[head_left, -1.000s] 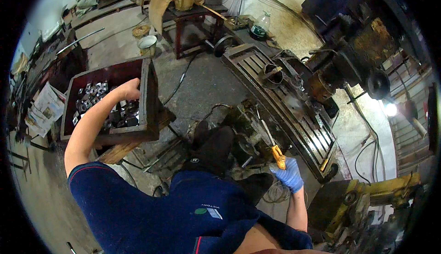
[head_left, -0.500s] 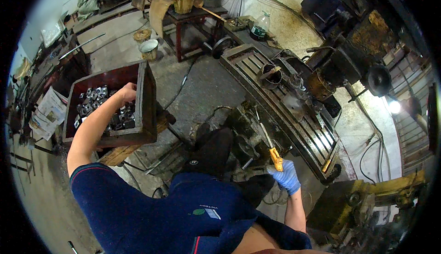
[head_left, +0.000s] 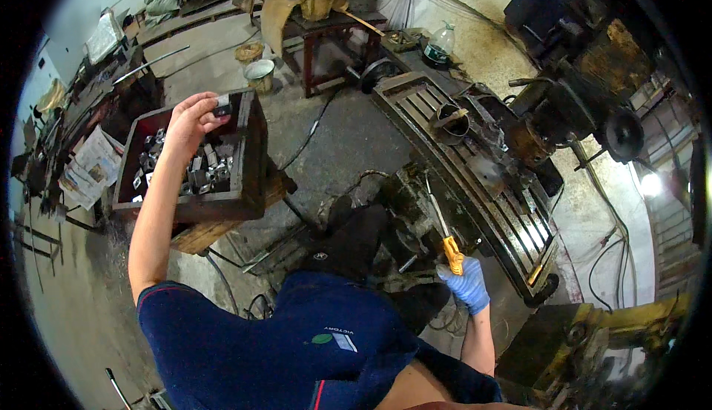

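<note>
My left hand (head_left: 191, 122) is bare and pinches a small dark metal block (head_left: 222, 106) with a shiny end. It is raised over the far part of a wooden box (head_left: 251, 159) with dark red inner walls. Loose metal blocks (head_left: 209, 169), several of them, lie heaped in that box below the hand. On the right, my right hand (head_left: 467, 285) wears a blue glove and is closed round a yellow-handled tool (head_left: 451, 254). Its long thin metal shaft points away from me, toward the near side of a machine table. The exact kind of this tool cannot be made out.
A slotted machine table (head_left: 475, 180) runs diagonally on the right, with a round metal cup (head_left: 451, 124) on it. The dark machine head (head_left: 571, 98) stands beyond. Buckets (head_left: 259, 75) and a small red-brown table (head_left: 326, 28) are at the back. A cable (head_left: 317, 124) crosses the floor.
My left hand has lifted out of the heap and now holds a metal block above the box. The right hand still grips the yellow-handled tool. The whole view has shifted slightly.
</note>
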Action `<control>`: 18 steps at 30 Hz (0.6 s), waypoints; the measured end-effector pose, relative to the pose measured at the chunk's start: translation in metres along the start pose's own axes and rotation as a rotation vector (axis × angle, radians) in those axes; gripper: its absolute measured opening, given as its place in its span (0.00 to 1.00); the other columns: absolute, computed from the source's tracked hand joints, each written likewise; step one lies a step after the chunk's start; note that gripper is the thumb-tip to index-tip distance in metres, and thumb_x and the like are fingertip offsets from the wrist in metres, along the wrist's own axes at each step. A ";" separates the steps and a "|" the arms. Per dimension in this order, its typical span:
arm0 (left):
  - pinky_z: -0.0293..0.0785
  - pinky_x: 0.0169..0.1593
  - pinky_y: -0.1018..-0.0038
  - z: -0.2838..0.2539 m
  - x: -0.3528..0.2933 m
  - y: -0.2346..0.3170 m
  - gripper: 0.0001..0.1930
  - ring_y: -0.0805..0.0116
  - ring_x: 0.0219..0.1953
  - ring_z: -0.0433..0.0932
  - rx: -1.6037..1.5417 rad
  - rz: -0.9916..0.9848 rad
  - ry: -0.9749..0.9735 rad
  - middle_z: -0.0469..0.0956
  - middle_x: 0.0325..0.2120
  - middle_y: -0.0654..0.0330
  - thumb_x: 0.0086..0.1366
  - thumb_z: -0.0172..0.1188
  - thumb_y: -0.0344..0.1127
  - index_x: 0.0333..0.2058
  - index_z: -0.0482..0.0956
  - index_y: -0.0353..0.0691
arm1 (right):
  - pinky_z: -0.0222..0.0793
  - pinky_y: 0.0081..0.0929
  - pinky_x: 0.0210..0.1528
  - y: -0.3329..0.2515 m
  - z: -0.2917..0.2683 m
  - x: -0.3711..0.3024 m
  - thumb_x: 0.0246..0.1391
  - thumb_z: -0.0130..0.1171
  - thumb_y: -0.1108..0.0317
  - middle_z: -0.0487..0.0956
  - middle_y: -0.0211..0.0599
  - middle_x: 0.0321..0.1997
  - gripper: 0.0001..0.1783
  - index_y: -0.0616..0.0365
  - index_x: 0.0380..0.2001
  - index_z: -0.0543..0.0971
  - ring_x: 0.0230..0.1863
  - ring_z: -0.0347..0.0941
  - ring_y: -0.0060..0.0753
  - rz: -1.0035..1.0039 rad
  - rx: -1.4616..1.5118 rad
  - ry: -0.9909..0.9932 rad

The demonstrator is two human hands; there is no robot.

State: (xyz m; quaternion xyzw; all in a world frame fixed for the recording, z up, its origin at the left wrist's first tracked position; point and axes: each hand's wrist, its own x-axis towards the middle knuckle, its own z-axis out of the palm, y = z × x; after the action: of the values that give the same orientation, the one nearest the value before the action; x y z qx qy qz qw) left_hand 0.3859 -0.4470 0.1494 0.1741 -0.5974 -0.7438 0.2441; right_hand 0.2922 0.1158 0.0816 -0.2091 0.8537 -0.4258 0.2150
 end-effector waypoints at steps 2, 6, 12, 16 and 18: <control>0.75 0.41 0.69 0.063 -0.026 0.014 0.10 0.75 0.17 0.73 -0.163 0.074 -0.024 0.72 0.22 0.64 0.58 0.53 0.29 0.39 0.68 0.32 | 0.63 0.27 0.26 -0.001 0.000 0.001 0.41 0.64 0.55 0.72 0.35 0.17 0.19 0.60 0.26 0.74 0.21 0.66 0.24 0.030 0.023 -0.002; 0.73 0.46 0.57 0.145 -0.041 -0.021 0.10 0.68 0.24 0.77 -0.543 0.016 -0.342 0.71 0.25 0.63 0.56 0.55 0.30 0.36 0.67 0.35 | 0.63 0.30 0.26 -0.024 -0.002 0.005 0.40 0.63 0.53 0.72 0.41 0.19 0.19 0.58 0.27 0.74 0.20 0.66 0.35 -0.107 -0.124 0.011; 0.74 0.44 0.55 0.274 -0.051 -0.125 0.07 0.56 0.29 0.78 -0.842 -0.550 -0.638 0.75 0.32 0.52 0.59 0.51 0.28 0.36 0.69 0.35 | 0.68 0.33 0.29 -0.046 -0.011 -0.008 0.43 0.59 0.52 0.75 0.46 0.24 0.18 0.56 0.28 0.76 0.27 0.73 0.48 -0.093 -0.169 0.055; 0.78 0.39 0.62 0.308 -0.060 -0.163 0.09 0.60 0.29 0.78 -0.649 -0.587 -0.638 0.75 0.31 0.53 0.61 0.51 0.33 0.37 0.69 0.34 | 0.68 0.38 0.29 -0.029 -0.015 -0.017 0.43 0.54 0.45 0.75 0.49 0.20 0.23 0.56 0.22 0.77 0.25 0.73 0.51 0.047 -0.450 0.085; 0.78 0.37 0.64 0.312 -0.062 -0.178 0.11 0.62 0.28 0.78 -0.567 -0.592 -0.629 0.75 0.30 0.53 0.62 0.52 0.35 0.38 0.69 0.33 | 0.68 0.40 0.29 -0.015 -0.012 -0.020 0.43 0.53 0.41 0.74 0.51 0.19 0.27 0.58 0.19 0.76 0.25 0.72 0.52 0.089 -0.511 0.116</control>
State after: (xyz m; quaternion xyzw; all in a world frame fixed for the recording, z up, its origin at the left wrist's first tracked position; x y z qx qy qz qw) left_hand 0.2371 -0.1316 0.0445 0.0308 -0.3420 -0.9301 -0.1305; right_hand 0.3053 0.1257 0.1043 -0.1943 0.9527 -0.1976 0.1245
